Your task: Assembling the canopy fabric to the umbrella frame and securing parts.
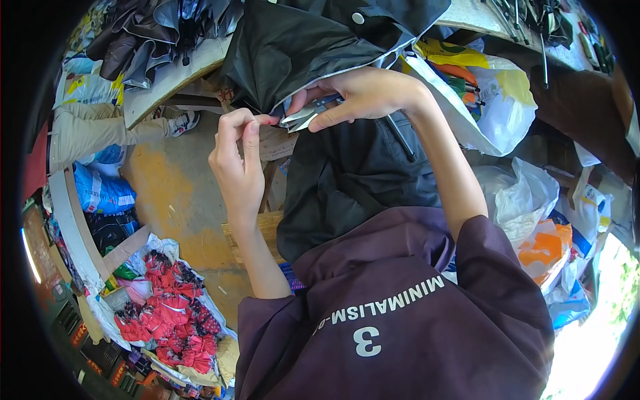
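Black umbrella cloth (pixel 300 50) with a pale edge lies over the table and hangs down in front of me. My right hand (pixel 373 93) is closed around a small pair of metal thread snips (pixel 303 117), whose blades point left toward the cloth's lower corner. At that corner, the thumb and fingertips of my left hand (pixel 238 150) are pinched together, close to the blade tips. What the left fingers hold, perhaps a thread or the edge of the cloth, is too small to make out. A dark umbrella shaft (pixel 400 138) slants down below my right wrist.
Folded dark umbrellas (pixel 150 40) lie on the table at the far left. A container of red bundled cloth (pixel 170 307) stands on the floor at the left. Plastic bags (pixel 517 200) crowd the right side. Another person's trousered leg (pixel 100 133) reaches in at the left.
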